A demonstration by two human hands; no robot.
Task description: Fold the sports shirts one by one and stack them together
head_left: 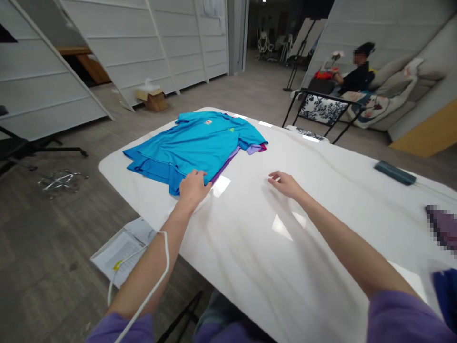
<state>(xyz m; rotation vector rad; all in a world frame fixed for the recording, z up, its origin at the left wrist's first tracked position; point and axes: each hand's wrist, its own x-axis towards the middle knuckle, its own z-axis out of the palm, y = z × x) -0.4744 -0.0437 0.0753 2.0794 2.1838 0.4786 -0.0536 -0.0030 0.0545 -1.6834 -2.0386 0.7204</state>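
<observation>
A blue T-shirt (193,143) lies spread out on the white table (250,247), with small prints on its chest. Purple and dark red cloth edges (254,149) stick out from under its sleeve and side. My left hand (193,188) rests at the near hem corner of the shirt, fingers bent and a little apart, touching the cloth. Over the bare tabletop to the right, my right hand (283,185) hovers with loosely curved fingers, thumb apart, holding nothing. A white cable (167,252) runs across my left forearm.
At the right of the table lie a dark oblong case (394,173) and dark blue cloth (446,290). An open white box (124,247) sits below the table's left edge. A black-framed chair (323,110) stands beyond the table; a seated person (357,74) is farther back.
</observation>
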